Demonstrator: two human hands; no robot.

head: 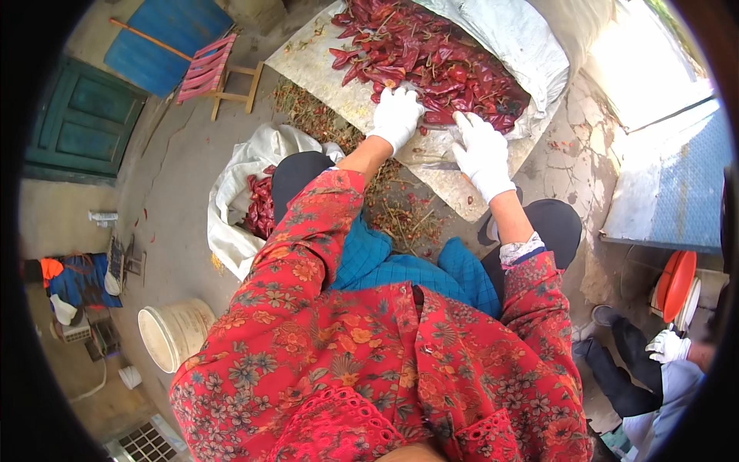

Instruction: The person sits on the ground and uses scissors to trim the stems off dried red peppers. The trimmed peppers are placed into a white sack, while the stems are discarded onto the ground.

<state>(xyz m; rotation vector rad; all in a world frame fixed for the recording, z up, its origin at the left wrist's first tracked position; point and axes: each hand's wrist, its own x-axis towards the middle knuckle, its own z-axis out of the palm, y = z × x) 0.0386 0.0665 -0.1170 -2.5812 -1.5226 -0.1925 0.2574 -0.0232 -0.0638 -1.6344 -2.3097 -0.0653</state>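
Observation:
A large heap of dried red chili peppers (433,63) lies on a pale sheet (340,86), partly inside a white woven sack (519,34). My left hand (396,118), in a white glove, is at the heap's near edge, its fingertips touching peppers; whether it grips one cannot be told. Right of it, my gloved right hand (482,153) reaches to the near edge with bent fingers, the fingertips by the lowest peppers; its grip is also unclear. A second white woven sack (231,202) beside my left knee holds more red peppers (261,202).
Stems and pepper scraps (404,222) litter the floor between my knees. A white plastic bucket (176,332) lies at the left, a folding chair (208,72) stands upper left. At lower right sits another person (635,364) with a gloved hand, near a red basin (675,286).

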